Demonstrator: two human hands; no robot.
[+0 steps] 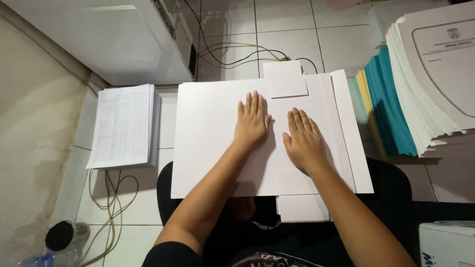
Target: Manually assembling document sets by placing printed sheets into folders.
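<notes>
Pressing flat on a large white sheet (208,138), both hands lie palm down side by side near its middle. Left hand (251,121): fingers straight, close together, holding nothing. Right hand (303,141): fingers straight, slightly spread, thumb out to the left, holding nothing. The sheet rests across the person's lap, on top of more white sheets (349,133) whose edges stick out on the right and at the near edge. Small white paper (286,79) lies at the far edge, just beyond the fingertips. Left on the tiled floor: stack of printed pages (123,126). Far left: white machine (114,39). Right: leaning pile of white, teal and yellow folders (396,104).
</notes>
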